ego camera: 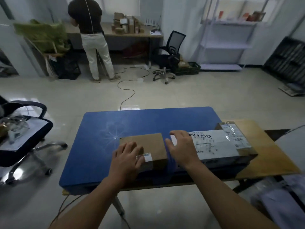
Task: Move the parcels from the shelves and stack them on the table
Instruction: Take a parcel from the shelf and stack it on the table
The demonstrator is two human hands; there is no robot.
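Observation:
A small brown cardboard parcel [148, 144] lies on the blue table top [132, 123], near its front edge. My left hand [126, 157] rests flat on the parcel's near left corner, fingers spread, beside a small white label. My right hand [182, 146] hovers open at the parcel's right side, over the left end of a long parcel [219, 144] with a white label and clear tape. The long parcel lies to the right, touching or almost touching the small one. A white shelf rack [229, 45] stands at the far right wall with a few items on top.
A person [92, 37] stands at a far desk [132, 34] stacked with small boxes. One office chair [168, 57] is by that desk, another [24, 134] at my left with papers on it. A cable [127, 95] snakes over the floor. A black rack [287, 61] leans at right.

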